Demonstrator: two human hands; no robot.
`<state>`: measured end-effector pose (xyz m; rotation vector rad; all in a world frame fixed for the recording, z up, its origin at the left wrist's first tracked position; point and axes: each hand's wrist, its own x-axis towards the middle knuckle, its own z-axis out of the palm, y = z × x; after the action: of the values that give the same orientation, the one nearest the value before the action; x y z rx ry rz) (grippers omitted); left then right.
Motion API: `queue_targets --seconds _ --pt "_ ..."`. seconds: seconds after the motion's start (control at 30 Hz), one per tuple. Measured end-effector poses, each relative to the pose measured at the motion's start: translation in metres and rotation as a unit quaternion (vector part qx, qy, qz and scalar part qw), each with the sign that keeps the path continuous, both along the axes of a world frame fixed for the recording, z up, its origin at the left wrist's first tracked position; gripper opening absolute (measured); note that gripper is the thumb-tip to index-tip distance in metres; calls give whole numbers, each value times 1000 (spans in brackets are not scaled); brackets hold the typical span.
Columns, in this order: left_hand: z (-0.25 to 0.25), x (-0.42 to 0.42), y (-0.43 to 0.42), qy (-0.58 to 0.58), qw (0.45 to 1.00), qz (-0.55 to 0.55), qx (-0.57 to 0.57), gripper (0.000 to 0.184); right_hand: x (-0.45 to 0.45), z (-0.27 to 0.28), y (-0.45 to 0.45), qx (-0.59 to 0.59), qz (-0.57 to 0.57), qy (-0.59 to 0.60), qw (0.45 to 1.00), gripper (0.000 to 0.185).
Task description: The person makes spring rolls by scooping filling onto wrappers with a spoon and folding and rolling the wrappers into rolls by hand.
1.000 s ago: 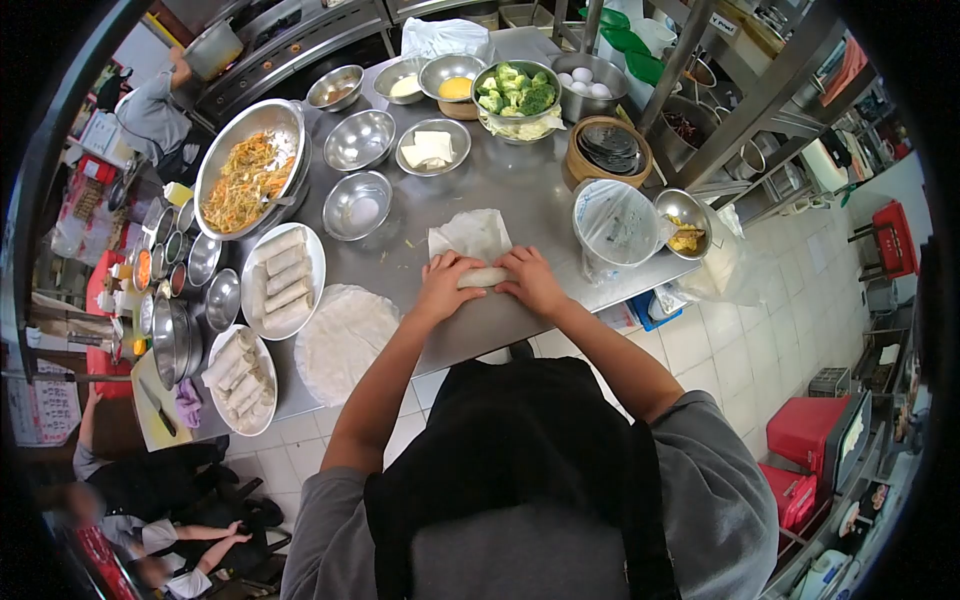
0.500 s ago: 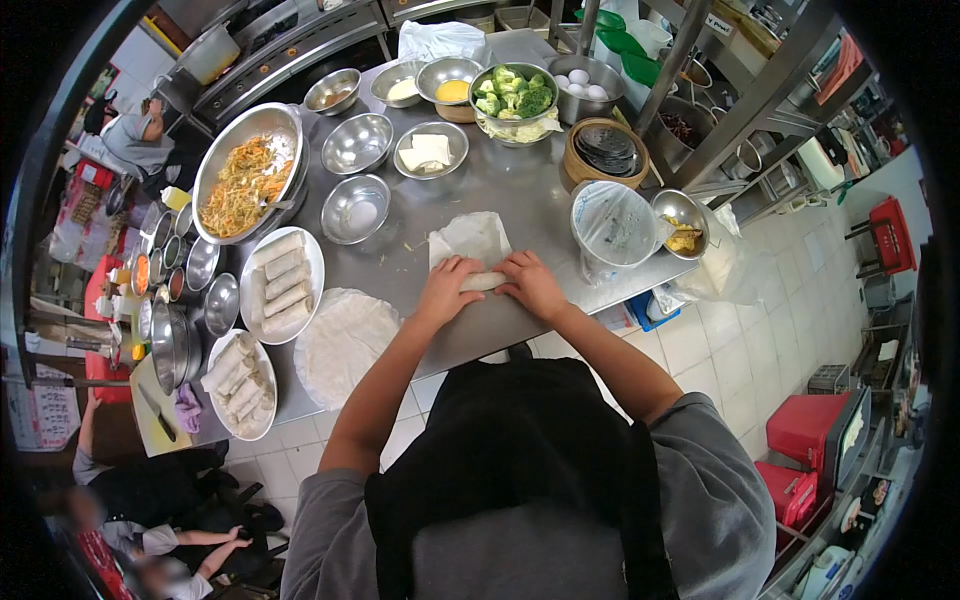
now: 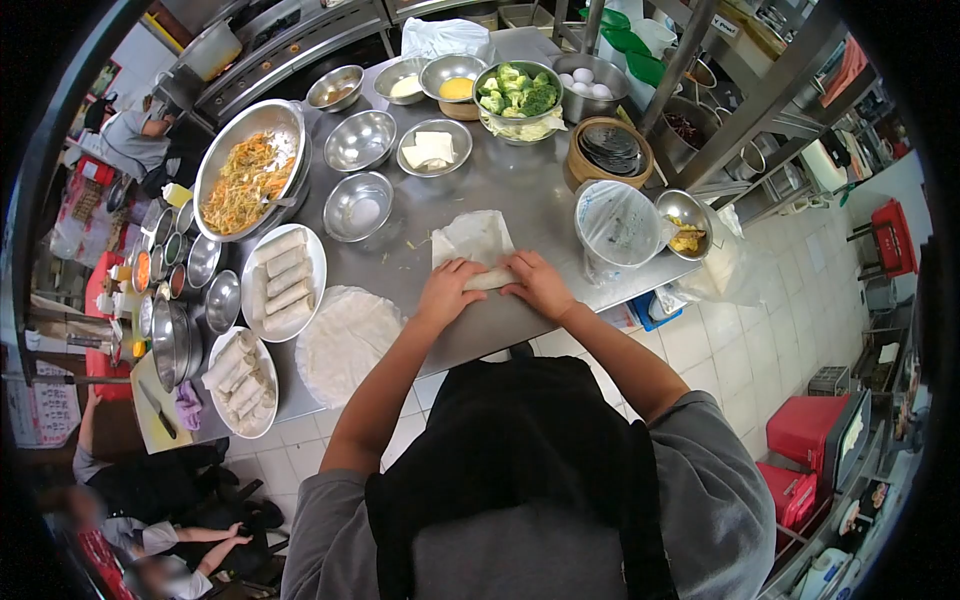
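A partly rolled spring roll (image 3: 488,279) lies on the steel table, and the flat rest of its thin wrapper (image 3: 470,236) spreads beyond it. My left hand (image 3: 452,290) grips the roll's left end, with the thumb on the near side and the fingers over the top. At the right end, my right hand (image 3: 541,287) holds it the same way. A stack of round wrappers (image 3: 347,345) sits left of my left forearm. Finished spring rolls fill two oval white plates, an upper plate (image 3: 316,262) and a lower plate (image 3: 262,430).
A big steel bowl (image 3: 207,170) holds shredded vegetable filling. Several steel bowls stand behind, with white blocks (image 3: 431,150), broccoli (image 3: 520,92) and eggs (image 3: 588,84). To the right are a plastic-covered tub (image 3: 612,235) and a bamboo steamer (image 3: 577,168). A knife (image 3: 158,411) lies far left.
Both hands remain on the spring roll in nearly the same place. The view has shifted very slightly.
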<state>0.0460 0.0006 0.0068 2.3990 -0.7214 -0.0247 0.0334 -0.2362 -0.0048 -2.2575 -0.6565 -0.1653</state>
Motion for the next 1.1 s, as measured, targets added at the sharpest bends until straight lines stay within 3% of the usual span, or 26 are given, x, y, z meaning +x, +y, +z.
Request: queue_targets --seconds 0.13,0.33,0.63,0.83,0.93,1.1 --pt "-1 -1 6 61 997 19 -47 55 1 5 -4 3 14 27 1000 45" --pt "3 3 17 78 995 -16 -66 48 9 8 -9 -38 62 11 997 40" --pt "-3 -3 35 -25 999 -16 22 53 9 5 -11 -68 60 30 995 41" --pt "2 0 46 112 991 19 -66 48 12 1 -12 -77 64 17 995 43" --pt "-1 2 50 40 999 -11 -28 46 12 1 -12 -72 70 19 995 44" --pt "-1 0 52 28 1000 -10 -11 45 11 -2 -11 -58 67 7 996 42"
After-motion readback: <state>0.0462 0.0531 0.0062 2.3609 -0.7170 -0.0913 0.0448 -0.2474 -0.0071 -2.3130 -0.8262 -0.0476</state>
